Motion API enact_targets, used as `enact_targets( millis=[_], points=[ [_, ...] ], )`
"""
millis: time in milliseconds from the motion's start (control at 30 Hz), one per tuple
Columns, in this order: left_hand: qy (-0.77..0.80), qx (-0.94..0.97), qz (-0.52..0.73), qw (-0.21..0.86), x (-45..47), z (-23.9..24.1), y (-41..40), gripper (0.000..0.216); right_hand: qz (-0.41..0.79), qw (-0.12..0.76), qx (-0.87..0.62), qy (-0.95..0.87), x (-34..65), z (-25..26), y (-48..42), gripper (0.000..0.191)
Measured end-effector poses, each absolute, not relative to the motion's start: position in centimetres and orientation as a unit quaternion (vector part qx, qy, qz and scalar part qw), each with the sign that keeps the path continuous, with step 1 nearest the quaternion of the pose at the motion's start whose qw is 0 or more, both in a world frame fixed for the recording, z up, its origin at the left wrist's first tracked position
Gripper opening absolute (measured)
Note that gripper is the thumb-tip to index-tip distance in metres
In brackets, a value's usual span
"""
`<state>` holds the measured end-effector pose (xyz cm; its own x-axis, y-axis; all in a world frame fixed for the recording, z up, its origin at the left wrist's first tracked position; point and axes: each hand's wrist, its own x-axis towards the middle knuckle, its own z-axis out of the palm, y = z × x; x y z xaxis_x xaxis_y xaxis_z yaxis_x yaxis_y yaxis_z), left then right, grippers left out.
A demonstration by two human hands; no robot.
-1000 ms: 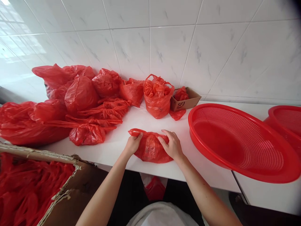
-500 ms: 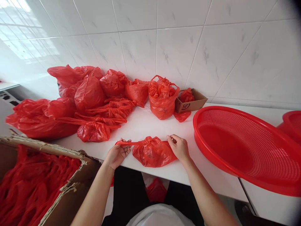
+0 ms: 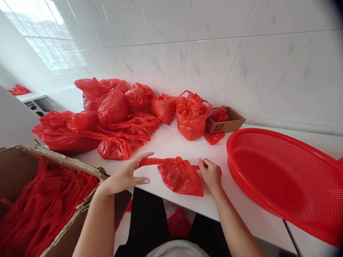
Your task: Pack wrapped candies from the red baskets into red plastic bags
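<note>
A knotted red plastic bag (image 3: 182, 178) lies on the white table near its front edge, gathered at the top with a handle pulled out to each side. My right hand (image 3: 211, 175) is closed on the right handle. At the other end, my left hand (image 3: 125, 176) has its thumb and fingers spread wide; the left handle (image 3: 150, 162) reaches to the fingers and its end is partly hidden behind them. Whatever fills the bag shows only dimly through the plastic.
A cardboard box (image 3: 88, 210) of red bags stands at left. Several filled red bags (image 3: 114, 107) pile up behind, with another upright bag (image 3: 190, 121) and a small carton (image 3: 227, 125) by the tiled wall. A large red perforated basket (image 3: 268, 182) sits at right.
My left hand has turned over and spread its fingers, where it earlier lay palm up under the handle. My right hand still grips its handle. The view has shifted left.
</note>
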<state>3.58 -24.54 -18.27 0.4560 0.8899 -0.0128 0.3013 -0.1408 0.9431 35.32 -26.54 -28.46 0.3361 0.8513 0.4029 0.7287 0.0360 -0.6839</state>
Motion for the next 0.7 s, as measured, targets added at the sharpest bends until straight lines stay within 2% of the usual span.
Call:
enact_targets(
  millis=[33, 67, 133, 233, 367, 533, 700],
  points=[
    [0.410, 0.755, 0.306, 0.409, 4.5, -16.9, -24.9, 0.078, 0.081, 0.442, -0.684, -0.575, 35.0, -28.4, -26.6, 0.045],
    [0.405, 0.787, 0.334, 0.325, 5.9, -15.8, -25.1, 0.074, 0.091, 0.448, -0.675, -0.579, 34.7, -28.4, -26.6, 0.046],
    [0.389, 0.841, 0.320, 0.197, 9.5, -15.0, -25.0, 0.048, 0.107, 0.461, -0.659, -0.585, 34.2, -28.2, -26.8, 0.047],
    [0.353, 0.927, 0.065, 0.105, 14.8, -16.6, -23.7, 0.045, 0.113, 0.484, -0.642, -0.584, 34.3, -28.0, -27.2, 0.045],
    [0.349, 0.931, 0.011, 0.102, 17.3, -18.7, -21.8, 0.019, 0.124, 0.515, -0.640, -0.557, 35.2, -27.7, -27.5, 0.044],
    [0.333, 0.926, 0.019, 0.175, 15.0, -15.8, -21.5, 0.008, 0.224, 0.566, -0.632, -0.480, 35.1, -27.3, -27.6, 0.035],
    [0.394, 0.880, 0.111, 0.241, 10.2, -12.0, -22.6, 0.024, 0.326, 0.631, -0.599, -0.370, 35.4, -27.1, -27.5, 0.031]
  ],
)
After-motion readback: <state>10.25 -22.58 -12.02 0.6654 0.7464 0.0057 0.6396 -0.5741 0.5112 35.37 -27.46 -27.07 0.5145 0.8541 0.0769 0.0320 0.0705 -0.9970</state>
